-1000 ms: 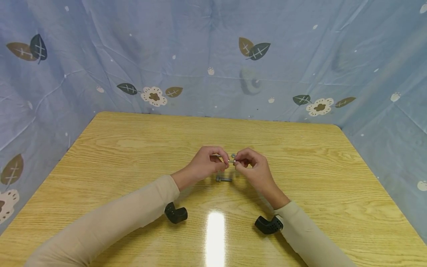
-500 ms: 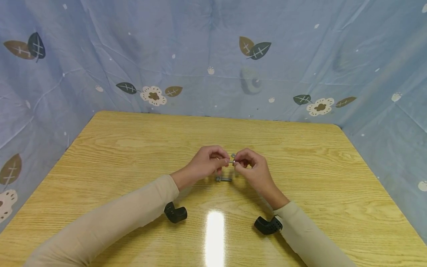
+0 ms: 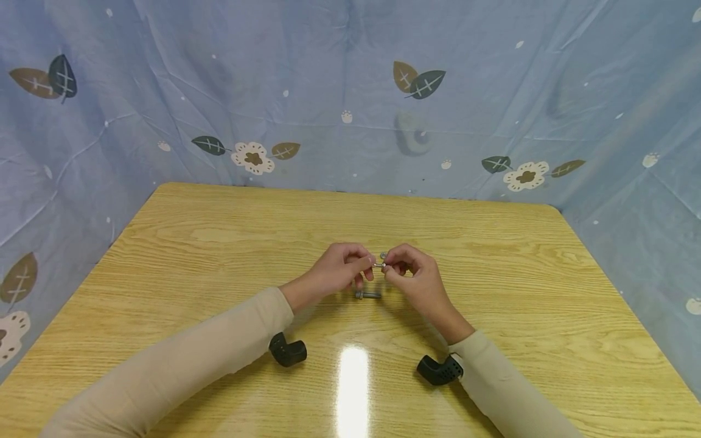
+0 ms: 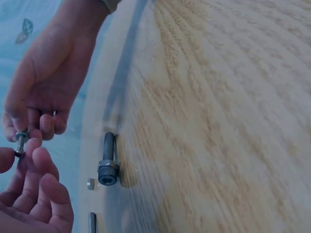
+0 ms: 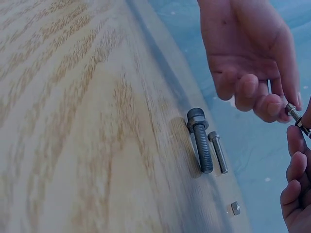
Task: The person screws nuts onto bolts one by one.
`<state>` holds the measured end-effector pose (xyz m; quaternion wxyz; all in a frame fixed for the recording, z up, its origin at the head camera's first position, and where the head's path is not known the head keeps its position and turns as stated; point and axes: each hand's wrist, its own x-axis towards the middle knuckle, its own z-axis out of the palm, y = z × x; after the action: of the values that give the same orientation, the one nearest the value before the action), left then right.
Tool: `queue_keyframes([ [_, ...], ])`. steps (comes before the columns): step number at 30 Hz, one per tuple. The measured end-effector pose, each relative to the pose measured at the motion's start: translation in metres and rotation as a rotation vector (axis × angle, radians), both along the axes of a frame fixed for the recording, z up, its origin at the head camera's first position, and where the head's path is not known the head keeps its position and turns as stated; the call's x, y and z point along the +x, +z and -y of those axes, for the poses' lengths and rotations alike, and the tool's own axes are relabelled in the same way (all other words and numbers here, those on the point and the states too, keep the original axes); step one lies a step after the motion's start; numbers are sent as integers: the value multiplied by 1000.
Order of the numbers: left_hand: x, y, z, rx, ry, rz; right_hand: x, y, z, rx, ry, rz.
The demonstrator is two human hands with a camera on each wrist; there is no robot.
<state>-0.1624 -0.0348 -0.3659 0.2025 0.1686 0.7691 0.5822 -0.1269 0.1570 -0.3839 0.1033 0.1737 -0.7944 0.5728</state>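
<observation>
My left hand (image 3: 342,267) and right hand (image 3: 413,274) meet near the middle of the table, holding a small bolt (image 3: 379,265) between them. The left thumb and fingers pinch its head end (image 5: 290,108). At the other end, right thumb and fingertips pinch a small ring-like piece, likely a nut (image 4: 22,134), on the shank. Nearer me lies a large dark bolt (image 3: 369,295) carrying its own nut (image 5: 197,121). Beyond the hands rests a loose small nut (image 3: 383,255). A second, thinner bolt (image 5: 218,153) lies beside the large one, hidden behind the left hand in the head view.
The wooden table (image 3: 219,243) ends at a blue patterned curtain (image 3: 328,121) behind and at both sides. Black wrist mounts (image 3: 287,351) hang under both sleeves, close over the tabletop. A bright light reflection (image 3: 353,389) shows on the front part of the table.
My left thumb and fingers have shifted their pinch on the small bolt, the thumb moving up and forward. The right hand stays almost still, and the pieces on the table have not moved.
</observation>
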Motion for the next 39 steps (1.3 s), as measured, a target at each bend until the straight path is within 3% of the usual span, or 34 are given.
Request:
queue_keyframes([
  [11,3,-1,4,32,-39,-88,-5,-10,-2,-6,32,-46],
  [23,4,2,1,44,-4,-10,-5,-9,-1,-10,14,-26],
  [31,4,-1,5,49,-28,-81,-5,-11,-1,1,12,-30],
  [39,2,0,3,19,15,-45,-6,-10,-3,2,14,-26],
])
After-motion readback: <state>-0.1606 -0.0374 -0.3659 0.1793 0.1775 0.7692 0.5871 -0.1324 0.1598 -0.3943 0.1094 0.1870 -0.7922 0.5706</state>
